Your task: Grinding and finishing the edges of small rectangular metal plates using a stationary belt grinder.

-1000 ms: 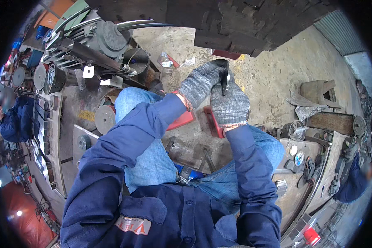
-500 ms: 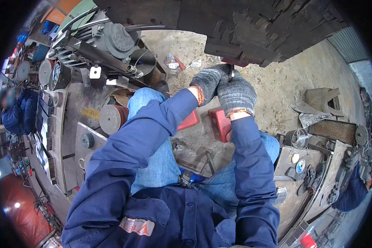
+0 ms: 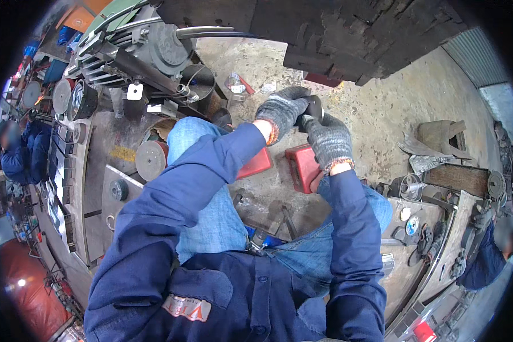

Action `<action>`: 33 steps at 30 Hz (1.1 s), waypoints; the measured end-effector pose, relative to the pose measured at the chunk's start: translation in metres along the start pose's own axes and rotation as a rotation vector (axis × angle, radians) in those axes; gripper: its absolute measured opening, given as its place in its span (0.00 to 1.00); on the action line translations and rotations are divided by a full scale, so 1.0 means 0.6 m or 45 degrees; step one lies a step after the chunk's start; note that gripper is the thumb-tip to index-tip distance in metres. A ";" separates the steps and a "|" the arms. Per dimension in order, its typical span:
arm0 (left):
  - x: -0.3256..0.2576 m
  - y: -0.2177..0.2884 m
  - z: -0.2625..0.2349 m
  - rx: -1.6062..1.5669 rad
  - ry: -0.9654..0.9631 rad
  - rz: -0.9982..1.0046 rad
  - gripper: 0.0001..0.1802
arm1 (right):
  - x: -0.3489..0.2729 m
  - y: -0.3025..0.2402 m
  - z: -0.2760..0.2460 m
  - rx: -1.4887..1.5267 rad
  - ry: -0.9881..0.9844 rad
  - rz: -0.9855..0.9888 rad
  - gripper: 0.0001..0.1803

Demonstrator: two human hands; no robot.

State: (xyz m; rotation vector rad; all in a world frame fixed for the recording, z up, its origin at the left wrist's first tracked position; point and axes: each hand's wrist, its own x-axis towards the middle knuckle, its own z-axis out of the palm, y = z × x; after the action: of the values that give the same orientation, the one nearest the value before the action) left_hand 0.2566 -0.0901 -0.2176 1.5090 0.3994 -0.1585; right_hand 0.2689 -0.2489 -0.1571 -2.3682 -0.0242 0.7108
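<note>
Even, soft daylight fills the scene; the concrete floor (image 3: 382,108) just beyond the gloved hands is the brightest patch and looks slightly washed out. No hard shadows fall under the hands; only a dim, diffuse shade lies beneath the dark block (image 3: 325,34) above them. The left hand (image 3: 282,111) and right hand (image 3: 328,139) are sharp, knit texture clear. Far left of the grip, small lamps (image 3: 20,282) glare against a dim red corner. Fisheye bending grows toward the rim, which ends in a black vignette. Faces at both edges are blurred.
</note>
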 end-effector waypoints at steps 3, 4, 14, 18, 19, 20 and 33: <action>-0.030 -0.002 -0.013 0.414 0.009 0.385 0.20 | -0.004 0.045 0.014 0.029 -0.150 -0.135 0.27; -0.042 0.010 -0.007 0.409 -0.002 0.380 0.20 | -0.003 0.065 0.028 0.028 -0.147 -0.122 0.27; -0.089 0.021 -0.005 0.011 -0.311 0.307 0.23 | -0.055 0.073 0.083 -0.137 0.543 -0.717 0.22; -0.086 0.022 -0.009 0.007 -0.367 0.442 0.24 | -0.051 0.069 0.087 -0.219 0.684 -0.782 0.26; -0.086 0.024 -0.011 0.007 -0.365 0.441 0.24 | -0.052 0.066 0.087 -0.219 0.682 -0.783 0.26; -0.087 0.027 -0.013 0.007 -0.377 0.402 0.24 | -0.055 0.061 0.084 -0.216 0.636 -0.752 0.27; -0.043 0.021 -0.020 0.021 -0.239 0.343 0.19 | -0.058 -0.057 0.038 -0.440 0.233 -0.258 0.29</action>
State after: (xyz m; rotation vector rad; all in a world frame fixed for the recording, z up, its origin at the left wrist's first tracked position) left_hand 0.2351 -0.0810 -0.1971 1.5339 0.0435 -0.0892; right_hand 0.2332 -0.2152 -0.1342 -2.7010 -0.3271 0.4165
